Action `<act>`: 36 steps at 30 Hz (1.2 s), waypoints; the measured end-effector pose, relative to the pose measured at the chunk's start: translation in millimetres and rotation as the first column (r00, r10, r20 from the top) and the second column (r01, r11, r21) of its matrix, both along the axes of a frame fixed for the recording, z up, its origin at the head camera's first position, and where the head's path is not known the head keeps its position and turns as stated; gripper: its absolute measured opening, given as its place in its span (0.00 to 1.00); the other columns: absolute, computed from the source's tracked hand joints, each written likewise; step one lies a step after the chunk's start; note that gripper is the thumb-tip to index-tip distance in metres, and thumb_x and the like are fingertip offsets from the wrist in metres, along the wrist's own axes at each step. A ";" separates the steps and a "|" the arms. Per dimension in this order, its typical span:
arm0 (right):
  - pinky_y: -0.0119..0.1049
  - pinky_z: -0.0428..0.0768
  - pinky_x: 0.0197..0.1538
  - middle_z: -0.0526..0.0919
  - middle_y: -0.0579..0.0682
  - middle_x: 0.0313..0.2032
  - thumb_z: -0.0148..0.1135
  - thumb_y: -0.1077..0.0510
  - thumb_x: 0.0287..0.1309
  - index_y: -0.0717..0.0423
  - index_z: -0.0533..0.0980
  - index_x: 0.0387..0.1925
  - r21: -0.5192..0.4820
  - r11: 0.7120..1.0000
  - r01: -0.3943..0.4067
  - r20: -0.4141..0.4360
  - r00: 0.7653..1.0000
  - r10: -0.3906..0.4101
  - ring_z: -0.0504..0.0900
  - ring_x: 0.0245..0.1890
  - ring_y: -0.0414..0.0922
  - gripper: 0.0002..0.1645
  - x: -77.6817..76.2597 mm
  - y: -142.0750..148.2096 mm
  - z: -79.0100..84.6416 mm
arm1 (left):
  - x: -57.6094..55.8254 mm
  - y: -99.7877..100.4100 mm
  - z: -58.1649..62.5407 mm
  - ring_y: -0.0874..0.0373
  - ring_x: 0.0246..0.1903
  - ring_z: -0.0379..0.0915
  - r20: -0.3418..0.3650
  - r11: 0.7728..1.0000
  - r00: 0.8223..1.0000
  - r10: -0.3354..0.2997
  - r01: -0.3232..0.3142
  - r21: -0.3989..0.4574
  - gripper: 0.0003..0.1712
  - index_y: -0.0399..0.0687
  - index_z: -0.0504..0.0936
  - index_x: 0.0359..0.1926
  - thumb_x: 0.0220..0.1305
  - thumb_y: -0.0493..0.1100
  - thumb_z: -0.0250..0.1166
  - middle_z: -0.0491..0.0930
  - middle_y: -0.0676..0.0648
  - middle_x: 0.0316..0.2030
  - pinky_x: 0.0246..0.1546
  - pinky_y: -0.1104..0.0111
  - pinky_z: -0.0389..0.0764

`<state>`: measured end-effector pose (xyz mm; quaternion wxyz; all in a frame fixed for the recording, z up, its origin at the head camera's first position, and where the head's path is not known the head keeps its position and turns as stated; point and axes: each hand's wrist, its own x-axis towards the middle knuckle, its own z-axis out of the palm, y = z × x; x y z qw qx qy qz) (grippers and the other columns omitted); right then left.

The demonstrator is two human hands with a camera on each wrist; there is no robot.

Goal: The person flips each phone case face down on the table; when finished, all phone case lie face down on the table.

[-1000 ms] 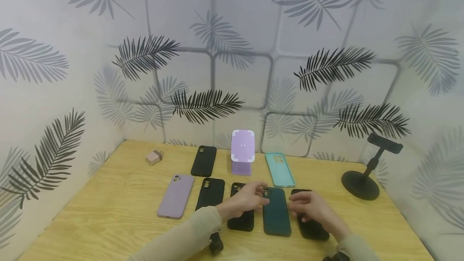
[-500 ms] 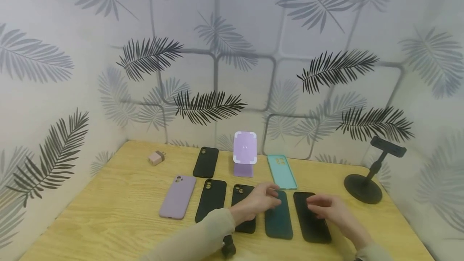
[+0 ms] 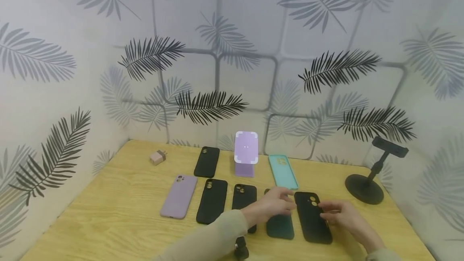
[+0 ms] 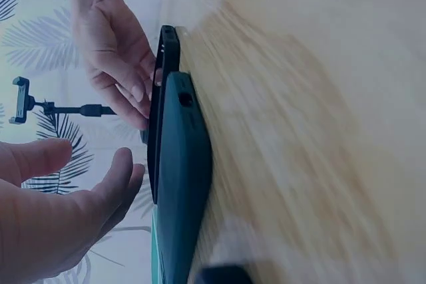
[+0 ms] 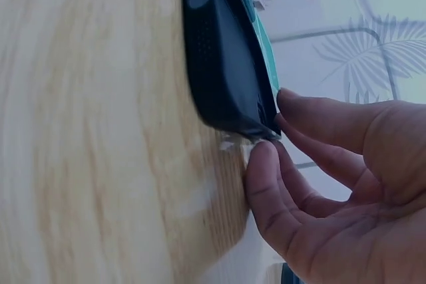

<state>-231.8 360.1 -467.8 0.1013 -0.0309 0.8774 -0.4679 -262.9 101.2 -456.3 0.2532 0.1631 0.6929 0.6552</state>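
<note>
In the head view, a black phone case (image 3: 312, 222) lies open side up on the table, its camera holes near the top right. My right hand (image 3: 344, 217) is at its right edge; in the right wrist view, the thumb and fingers (image 5: 263, 164) pinch the case's rim. My left hand (image 3: 273, 204) hovers over a dark green phone case (image 3: 280, 226), holding nothing, with fingers loosely bent. It covers part of that case. Left of it lies another black phone case (image 3: 244, 196), partly hidden by the left forearm.
Further left are a black case (image 3: 212, 202) and a lilac case (image 3: 179, 198). Behind stand a small black case (image 3: 207, 162), a purple phone stand (image 3: 246, 148) and a turquoise case (image 3: 286, 176). A pink charger plug (image 3: 157, 157) and a black stand (image 3: 366, 188) flank them.
My left hand has moved right, over the dark green case. The right hand has shifted right to the black case's edge, uncovering its camera holes.
</note>
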 end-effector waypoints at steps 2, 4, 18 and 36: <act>0.36 0.85 0.41 0.77 0.72 0.55 0.65 0.63 0.60 0.76 0.71 0.58 -0.016 0.999 -0.040 -0.003 0.999 0.040 0.84 0.46 0.51 0.29 0.8 2.9 -0.2 | 1.4 2.1 0.9 0.43 0.51 0.79 0.023 1.000 0.999 -0.025 0.025 -0.007 0.30 0.31 0.67 0.66 0.65 0.33 0.62 0.77 0.34 0.54 0.52 0.55 0.83; 0.36 0.85 0.42 0.76 0.74 0.55 0.64 0.63 0.60 0.78 0.69 0.58 -0.031 0.997 -0.070 0.001 0.998 0.070 0.84 0.47 0.53 0.30 1.6 6.5 -0.9 | 2.8 4.7 1.5 0.43 0.52 0.79 0.037 0.999 0.998 -0.048 0.048 -0.011 0.30 0.31 0.66 0.67 0.65 0.33 0.62 0.75 0.33 0.56 0.53 0.55 0.82; 0.35 0.85 0.46 0.75 0.74 0.57 0.63 0.60 0.63 0.80 0.66 0.61 -0.082 0.991 -0.107 0.050 0.993 0.111 0.83 0.51 0.54 0.33 4.3 10.9 -0.2 | 1.4 18.3 0.3 0.39 0.46 0.80 0.115 0.999 0.993 -0.036 0.033 0.028 0.30 0.29 0.63 0.67 0.64 0.25 0.57 0.74 0.34 0.46 0.48 0.54 0.84; 0.46 0.84 0.52 0.73 0.72 0.60 0.50 0.49 0.74 0.80 0.63 0.64 -0.266 0.949 -0.170 0.132 0.969 0.210 0.80 0.57 0.54 0.36 5.3 -12.7 5.9 | 3.4 25.2 -3.6 0.51 0.37 0.82 0.188 0.979 0.975 0.122 -0.149 0.138 0.26 0.35 0.66 0.65 0.66 0.28 0.56 0.83 0.36 0.39 0.43 0.60 0.86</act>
